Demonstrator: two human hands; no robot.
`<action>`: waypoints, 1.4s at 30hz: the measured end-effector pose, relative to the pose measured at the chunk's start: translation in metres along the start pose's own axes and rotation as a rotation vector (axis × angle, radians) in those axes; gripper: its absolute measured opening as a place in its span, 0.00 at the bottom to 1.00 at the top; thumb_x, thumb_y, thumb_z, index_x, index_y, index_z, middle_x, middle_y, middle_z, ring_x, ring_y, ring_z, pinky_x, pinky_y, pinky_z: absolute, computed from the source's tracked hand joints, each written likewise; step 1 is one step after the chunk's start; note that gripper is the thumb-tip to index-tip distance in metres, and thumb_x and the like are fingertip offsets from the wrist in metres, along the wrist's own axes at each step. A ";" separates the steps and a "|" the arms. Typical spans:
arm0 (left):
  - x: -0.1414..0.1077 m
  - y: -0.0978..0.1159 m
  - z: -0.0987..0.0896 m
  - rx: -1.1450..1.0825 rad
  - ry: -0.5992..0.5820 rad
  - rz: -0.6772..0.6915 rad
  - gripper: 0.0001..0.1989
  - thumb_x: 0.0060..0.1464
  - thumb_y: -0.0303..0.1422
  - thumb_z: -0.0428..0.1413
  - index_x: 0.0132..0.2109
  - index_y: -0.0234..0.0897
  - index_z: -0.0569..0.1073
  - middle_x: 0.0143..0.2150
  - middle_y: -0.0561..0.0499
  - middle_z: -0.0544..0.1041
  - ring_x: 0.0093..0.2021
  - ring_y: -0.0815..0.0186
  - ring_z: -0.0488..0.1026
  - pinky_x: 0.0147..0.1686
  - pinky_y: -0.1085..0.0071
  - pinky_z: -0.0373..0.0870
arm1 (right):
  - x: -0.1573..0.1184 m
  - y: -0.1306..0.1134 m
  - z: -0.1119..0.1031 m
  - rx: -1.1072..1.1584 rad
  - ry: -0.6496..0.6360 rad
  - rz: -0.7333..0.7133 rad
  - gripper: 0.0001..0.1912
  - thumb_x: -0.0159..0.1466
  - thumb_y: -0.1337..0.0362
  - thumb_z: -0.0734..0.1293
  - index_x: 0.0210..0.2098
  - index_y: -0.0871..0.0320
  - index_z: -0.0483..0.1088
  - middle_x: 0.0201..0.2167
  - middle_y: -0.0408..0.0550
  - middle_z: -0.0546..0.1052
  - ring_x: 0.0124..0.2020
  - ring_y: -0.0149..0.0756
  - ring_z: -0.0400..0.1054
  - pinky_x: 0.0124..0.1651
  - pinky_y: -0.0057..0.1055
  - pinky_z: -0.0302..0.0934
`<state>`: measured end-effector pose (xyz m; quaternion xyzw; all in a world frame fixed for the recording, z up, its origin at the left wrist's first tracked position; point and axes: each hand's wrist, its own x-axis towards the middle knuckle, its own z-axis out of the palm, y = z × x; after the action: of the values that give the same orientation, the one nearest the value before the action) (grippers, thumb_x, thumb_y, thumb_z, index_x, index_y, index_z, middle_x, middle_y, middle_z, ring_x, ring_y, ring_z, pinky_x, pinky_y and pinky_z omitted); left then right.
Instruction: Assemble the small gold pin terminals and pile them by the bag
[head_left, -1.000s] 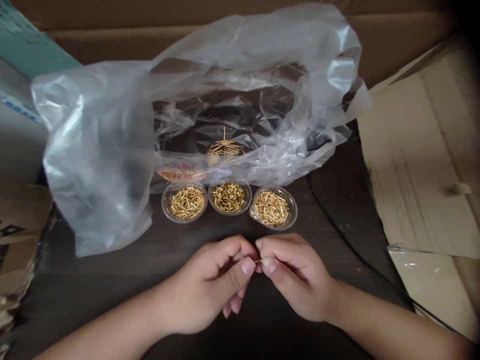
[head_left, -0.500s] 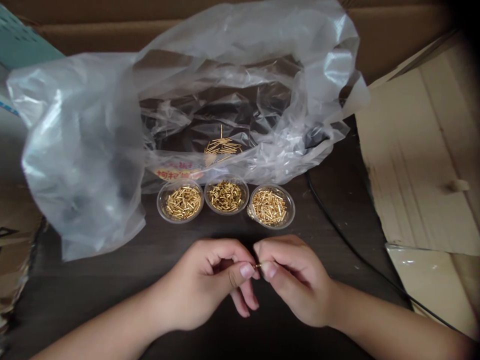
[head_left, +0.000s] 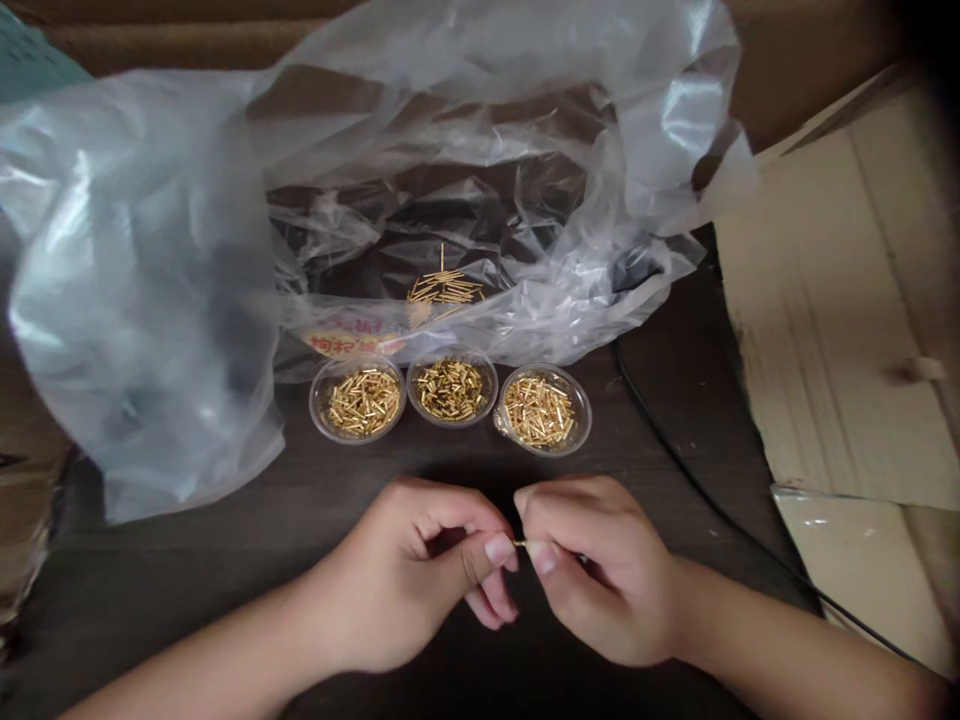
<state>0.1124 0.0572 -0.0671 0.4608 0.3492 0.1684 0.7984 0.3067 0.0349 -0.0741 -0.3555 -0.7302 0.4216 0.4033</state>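
Note:
Between my two hands shows a short stretch of a thin gold-coloured metal pin [head_left: 520,543]. My left hand [head_left: 427,575] pinches its left end between thumb and forefinger, the other fingers curled loosely below. The right end is pinched by my right hand [head_left: 600,570], thumb against a bent forefinger. The fingertips hide both ends, so whether it is one piece or two joined cannot be made out. Just beyond the hands stand three round clear cups of small gold pieces: a left cup [head_left: 318,418], a middle cup [head_left: 491,402] and a right cup [head_left: 584,425].
A large crumpled clear plastic bag [head_left: 180,300] spreads behind the cups, with a pile of longer gold pins [head_left: 444,290] at its middle. A black cable [head_left: 679,465] runs down the dark table's right side. Cardboard [head_left: 847,330] stands on the right.
My right hand has shifted slightly right and down, and a little more of the pin shows between the fingertips. The whole view has moved slightly.

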 end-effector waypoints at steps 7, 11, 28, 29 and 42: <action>0.001 0.001 0.002 0.037 0.001 0.000 0.29 0.61 0.54 0.58 0.32 0.27 0.75 0.26 0.45 0.77 0.25 0.69 0.76 0.27 0.75 0.77 | 0.002 -0.002 -0.006 -0.079 -0.099 -0.005 0.12 0.60 0.76 0.57 0.26 0.54 0.51 0.19 0.36 0.57 0.20 0.26 0.53 0.25 0.26 0.48; 0.002 0.001 0.003 0.060 -0.001 0.009 0.26 0.63 0.49 0.58 0.30 0.28 0.75 0.25 0.46 0.76 0.24 0.70 0.75 0.25 0.77 0.75 | 0.003 -0.004 -0.013 -0.128 -0.185 0.013 0.12 0.60 0.76 0.57 0.26 0.54 0.50 0.20 0.36 0.57 0.21 0.26 0.52 0.25 0.27 0.47; 0.001 -0.007 0.004 0.367 0.022 0.187 0.13 0.65 0.24 0.52 0.29 0.32 0.72 0.24 0.52 0.74 0.22 0.71 0.75 0.24 0.80 0.71 | 0.001 -0.014 -0.021 -0.399 -0.361 0.007 0.09 0.59 0.76 0.57 0.28 0.55 0.57 0.22 0.38 0.64 0.22 0.28 0.56 0.26 0.30 0.47; 0.001 -0.007 0.004 0.350 0.025 0.181 0.14 0.65 0.25 0.52 0.30 0.32 0.72 0.24 0.52 0.74 0.22 0.71 0.75 0.25 0.80 0.71 | 0.000 -0.014 -0.020 -0.408 -0.343 -0.009 0.09 0.59 0.76 0.57 0.28 0.55 0.57 0.22 0.38 0.64 0.22 0.28 0.56 0.26 0.30 0.48; 0.001 -0.010 0.006 0.391 0.105 0.240 0.17 0.69 0.31 0.50 0.31 0.32 0.73 0.25 0.50 0.76 0.23 0.71 0.75 0.24 0.79 0.71 | -0.009 0.006 -0.003 -0.340 -0.123 -0.085 0.11 0.63 0.75 0.56 0.28 0.54 0.53 0.22 0.38 0.60 0.22 0.29 0.52 0.25 0.29 0.48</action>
<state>0.1171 0.0486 -0.0739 0.6353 0.3589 0.2149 0.6491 0.3140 0.0305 -0.0811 -0.3609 -0.8286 0.2957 0.3093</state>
